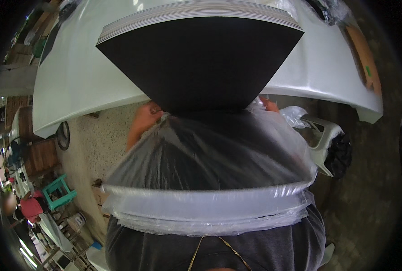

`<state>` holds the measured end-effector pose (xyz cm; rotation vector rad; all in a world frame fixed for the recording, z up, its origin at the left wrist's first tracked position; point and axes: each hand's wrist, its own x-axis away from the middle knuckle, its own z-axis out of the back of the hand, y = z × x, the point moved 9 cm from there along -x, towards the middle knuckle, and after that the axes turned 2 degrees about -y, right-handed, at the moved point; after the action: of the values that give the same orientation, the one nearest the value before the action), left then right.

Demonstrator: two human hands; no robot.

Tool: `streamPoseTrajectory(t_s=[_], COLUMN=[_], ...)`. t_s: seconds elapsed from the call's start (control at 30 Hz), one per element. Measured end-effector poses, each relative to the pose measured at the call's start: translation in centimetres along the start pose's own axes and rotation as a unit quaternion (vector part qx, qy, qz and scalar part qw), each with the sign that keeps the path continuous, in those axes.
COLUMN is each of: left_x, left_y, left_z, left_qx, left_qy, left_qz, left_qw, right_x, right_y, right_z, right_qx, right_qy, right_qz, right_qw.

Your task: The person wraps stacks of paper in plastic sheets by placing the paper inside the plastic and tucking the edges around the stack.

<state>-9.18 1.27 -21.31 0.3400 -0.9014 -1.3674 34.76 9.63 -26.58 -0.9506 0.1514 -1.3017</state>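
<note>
A thick stack of sheets (201, 58), black on the face towards me with pale layered edges at the top, rests over the white table's near edge. Its lower end is in or behind a clear plastic bag (201, 153) spread towards my body. At the stack's left side, my left hand (147, 115) has its fingers curled on the bag's gathered edge. Partly hidden beyond the stack's right side, my right hand (269, 105) pinches bunched plastic. More folded clear plastic bags (205, 212) lie across my lap.
The white table (65, 86) curves around in front of me. Crumpled plastic (293, 116) and a black bag (338, 156) lie by a white plastic chair (320, 135) at right. Leftward are a green stool (60, 192) and a person in red (32, 207).
</note>
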Motion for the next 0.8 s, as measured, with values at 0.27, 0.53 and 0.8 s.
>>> streamPoseTrajectory(t_s=[0.27,0.53,0.8], left_x=[8.5,7.4,4.2], left_y=[17.7,22.2,18.8], left_z=[7.2,0.2,-1.8], left_qx=[0.273,0.208,0.248], left_qy=[-0.26,-0.466,-0.449], left_qz=[-0.337,-0.355,-0.226], left_qw=[0.863,0.783,0.828], right_x=[13.9,11.9,5.6], right_y=[-7.5,-17.3,-16.0], right_z=[19.2,16.3,6.7], right_qx=[0.15,-0.146,-0.059], right_qy=[0.461,0.303,-0.033], right_qz=[-0.051,0.185,0.104], right_qw=[0.873,0.923,0.992])
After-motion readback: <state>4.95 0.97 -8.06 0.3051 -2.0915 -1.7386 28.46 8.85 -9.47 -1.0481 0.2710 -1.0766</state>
